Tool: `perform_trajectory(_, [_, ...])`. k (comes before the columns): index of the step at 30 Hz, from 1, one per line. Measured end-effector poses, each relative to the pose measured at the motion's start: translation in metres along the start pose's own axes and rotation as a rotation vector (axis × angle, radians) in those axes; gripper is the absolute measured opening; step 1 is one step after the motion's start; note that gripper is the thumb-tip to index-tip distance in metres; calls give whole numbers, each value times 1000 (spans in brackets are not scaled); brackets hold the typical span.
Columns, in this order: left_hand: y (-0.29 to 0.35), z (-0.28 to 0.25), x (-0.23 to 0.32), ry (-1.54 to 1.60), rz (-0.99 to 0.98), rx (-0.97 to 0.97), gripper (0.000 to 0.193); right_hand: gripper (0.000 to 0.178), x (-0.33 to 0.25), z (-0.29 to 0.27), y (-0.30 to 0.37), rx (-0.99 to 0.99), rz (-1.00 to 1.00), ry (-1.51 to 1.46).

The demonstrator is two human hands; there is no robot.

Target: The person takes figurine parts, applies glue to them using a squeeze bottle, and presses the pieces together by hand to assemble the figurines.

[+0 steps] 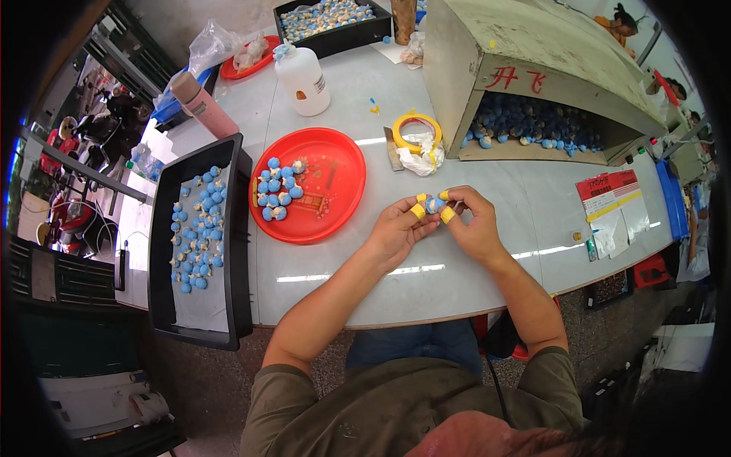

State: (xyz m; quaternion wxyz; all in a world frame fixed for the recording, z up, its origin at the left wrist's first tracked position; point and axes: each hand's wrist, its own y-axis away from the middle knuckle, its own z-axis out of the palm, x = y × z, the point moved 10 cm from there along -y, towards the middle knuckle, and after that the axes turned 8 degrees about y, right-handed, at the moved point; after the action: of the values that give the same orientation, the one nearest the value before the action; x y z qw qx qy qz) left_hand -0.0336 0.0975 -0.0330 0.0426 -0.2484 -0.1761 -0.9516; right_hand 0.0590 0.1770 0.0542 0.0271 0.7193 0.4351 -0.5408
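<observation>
Olive-green shirt shoulders (396, 404) at the lower edge, bare forearms reaching up over the pale bench (487, 198). Left hand (396, 228) and right hand (474, 225) meeting above the bench, each grip closed on one small blue-and-cream figurine (432, 204), pinched between fingertips wrapped in yellow tape (448, 215). Left of the grip, a round red tray (308, 186) with a cluster of the same blue figurines (276, 189); farther left, a black bin (199, 244) lined with more, spread on a white sheet. Just beyond the grip, a yellow tape roll (416, 129) beside crumpled white plastic. Right of that, a tilted wooden box (533, 68), its open mouth full of blue figurines. Beyond the tray, a white plastic bottle (302, 80) and a pink flask (202, 105).
</observation>
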Motion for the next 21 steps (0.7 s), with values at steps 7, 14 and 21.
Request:
perform_trajectory(7, [1,0,-2,-57,3,-1,27,20,-15,-3,-2,-44,-27,124])
perform_trajectory(14, [0,0,-2,-76,13,-30,26,20,-21,-6,-3,-34,-77,141])
perform_trajectory(21, [0,-1,-2,-80,13,-11,25,21,-25,-5,-4,-54,-105,158])
